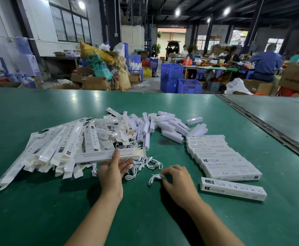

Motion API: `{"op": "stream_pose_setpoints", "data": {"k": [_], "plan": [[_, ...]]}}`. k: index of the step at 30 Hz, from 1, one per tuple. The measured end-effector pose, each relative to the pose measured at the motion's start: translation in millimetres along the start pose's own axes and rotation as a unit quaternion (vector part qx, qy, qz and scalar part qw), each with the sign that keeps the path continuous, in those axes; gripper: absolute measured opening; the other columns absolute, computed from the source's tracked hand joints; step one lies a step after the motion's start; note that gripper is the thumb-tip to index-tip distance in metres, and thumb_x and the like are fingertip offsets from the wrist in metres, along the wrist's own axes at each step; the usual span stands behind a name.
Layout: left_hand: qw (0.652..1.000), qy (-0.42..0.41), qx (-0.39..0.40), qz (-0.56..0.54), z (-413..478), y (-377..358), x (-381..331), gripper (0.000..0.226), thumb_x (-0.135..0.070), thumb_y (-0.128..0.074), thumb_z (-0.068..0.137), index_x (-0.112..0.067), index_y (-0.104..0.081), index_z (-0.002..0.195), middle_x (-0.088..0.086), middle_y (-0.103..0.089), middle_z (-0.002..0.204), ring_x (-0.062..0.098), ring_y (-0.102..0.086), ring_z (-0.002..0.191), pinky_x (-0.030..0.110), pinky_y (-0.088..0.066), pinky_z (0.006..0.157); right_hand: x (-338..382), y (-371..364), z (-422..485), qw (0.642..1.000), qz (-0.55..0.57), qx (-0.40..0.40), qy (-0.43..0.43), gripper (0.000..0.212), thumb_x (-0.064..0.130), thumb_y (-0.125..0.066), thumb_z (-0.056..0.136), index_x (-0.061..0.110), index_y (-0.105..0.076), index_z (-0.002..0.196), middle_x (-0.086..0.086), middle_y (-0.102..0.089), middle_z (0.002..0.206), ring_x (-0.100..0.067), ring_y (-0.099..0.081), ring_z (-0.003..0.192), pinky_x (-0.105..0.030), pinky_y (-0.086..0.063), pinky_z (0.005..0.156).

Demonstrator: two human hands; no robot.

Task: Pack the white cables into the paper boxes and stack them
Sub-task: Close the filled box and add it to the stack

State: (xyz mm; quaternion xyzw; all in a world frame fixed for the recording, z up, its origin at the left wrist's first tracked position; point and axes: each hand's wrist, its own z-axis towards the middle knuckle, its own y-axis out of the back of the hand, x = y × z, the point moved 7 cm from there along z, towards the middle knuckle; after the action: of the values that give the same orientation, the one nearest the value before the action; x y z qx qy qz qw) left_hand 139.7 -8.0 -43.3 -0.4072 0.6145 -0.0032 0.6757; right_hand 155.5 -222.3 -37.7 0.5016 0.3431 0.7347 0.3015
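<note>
Head view. Fingertips [163, 173] of the right hand [178, 181] are curled close and pinch one coiled cable [155, 177], which lies on the table [38, 210] just in front of the person. The thumb [116, 154] of the left hand [112, 168] presses on the top face of a long box [99, 155], with the fingers spread beneath its near edge, so the box is held near its middle, above the loose cables [145, 163].

Handling, as judged:
- **Cable:** light, limp and springy. It is best taken across the whole coil so it does not unwind, then fed into the box plug first.
- **Box:** thin paper, light and easily crushed. It is best held by its long edges near the open end, not squeezed on the broad faces.

To the left lies a heap of flat boxes [56, 148]. To the right, well apart, is the stack [221, 157] of filled boxes, with one single box [233, 188] just before it.
</note>
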Motion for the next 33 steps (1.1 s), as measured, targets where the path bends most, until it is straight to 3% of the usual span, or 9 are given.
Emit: {"op": "stream_pose_setpoints", "data": {"k": [2,5,9,13,19,25,29,33], "plan": [[1.0,0.001,0.004,-0.002,-1,-1,0,0.02,-0.026,-0.065,0.095,-0.008,-0.063,0.102,0.018,-0.072,0.096,0.025,-0.076,0.075,0.023,-0.058,0.057,-1,2,0,1.0,-0.004,-0.019,-0.009,0.028,0.023,-0.057,0.091,0.023,-0.064,0.118,0.006,-0.058,0.12,-0.014,-0.045,0.116,-0.019,-0.034,0.089],[1.0,0.004,0.005,0.003,-2,-1,1,0.022,-0.026,-0.065,0.096,-0.006,-0.062,0.104,0.022,-0.072,0.102,0.026,-0.076,0.078,0.023,-0.058,0.058,9,1,-4,0.998,-0.014,-0.055,-0.01,0.033,0.045,-0.054,0.093,0.028,-0.059,0.121,0.011,-0.055,0.122,-0.01,-0.044,0.118,-0.025,-0.041,0.084],[1.0,0.005,0.007,0.009,-3,-3,2,0.027,-0.026,-0.064,0.096,-0.002,-0.061,0.109,0.026,-0.071,0.107,0.027,-0.076,0.078,0.023,-0.058,0.058,30,-13,-5,0.999,-0.027,-0.036,0.026,0.048,0.06,-0.048,0.092,0.027,-0.056,0.126,0.009,-0.053,0.123,-0.013,-0.043,0.119,-0.027,-0.041,0.091],[1.0,0.01,0.012,0.012,-5,-6,4,0.034,-0.024,-0.063,0.097,0.003,-0.061,0.116,0.022,-0.073,0.106,0.027,-0.076,0.079,0.024,-0.058,0.058,35,-19,-4,0.996,-0.068,-0.013,0.056,0.042,0.055,-0.052,0.092,0.021,-0.059,0.116,0.005,-0.054,0.119,-0.017,-0.045,0.115,-0.028,-0.04,0.095],[1.0,0.011,0.012,0.013,-7,-7,2,0.017,-0.022,-0.063,0.097,-0.006,-0.064,0.099,0.016,-0.074,0.094,0.026,-0.076,0.077,0.023,-0.058,0.057,21,-12,-3,0.998,-0.055,0.011,0.038,0.038,0.053,-0.059,0.089,0.022,-0.062,0.111,0.005,-0.059,0.119,-0.016,-0.045,0.116,-0.026,-0.039,0.096],[1.0,0.013,0.02,0.011,-8,-8,0,0.02,-0.022,-0.062,0.097,-0.003,-0.064,0.106,0.012,-0.076,0.09,0.024,-0.076,0.075,0.024,-0.059,0.058,17,-6,-3,0.997,-0.056,0.041,0.038,0.038,0.054,-0.065,0.084,0.025,-0.065,0.109,0.007,-0.065,0.112,-0.017,-0.049,0.109,-0.029,-0.043,0.089],[0.999,0.023,0.026,0.014,-9,-8,2,0.025,-0.022,-0.064,0.096,-0.001,-0.063,0.11,0.008,-0.077,0.089,0.027,-0.076,0.079,0.025,-0.059,0.059,14,2,-2,1.0,-0.012,0.015,0.005,0.038,0.04,-0.068,0.088,0.023,-0.06,0.12,0.001,-0.066,0.111,-0.02,-0.051,0.105,-0.027,-0.037,0.079],[0.998,0.025,0.049,0.029,-9,-11,5,0.023,-0.022,-0.064,0.096,-0.001,-0.065,0.105,0.015,-0.077,0.094,0.028,-0.076,0.08,0.024,-0.059,0.059,12,14,-3,0.997,0.051,-0.056,-0.011,0.032,0.032,-0.071,0.089,0.024,-0.064,0.118,0.001,-0.067,0.107,-0.018,-0.059,0.101,-0.025,-0.043,0.09]]}}
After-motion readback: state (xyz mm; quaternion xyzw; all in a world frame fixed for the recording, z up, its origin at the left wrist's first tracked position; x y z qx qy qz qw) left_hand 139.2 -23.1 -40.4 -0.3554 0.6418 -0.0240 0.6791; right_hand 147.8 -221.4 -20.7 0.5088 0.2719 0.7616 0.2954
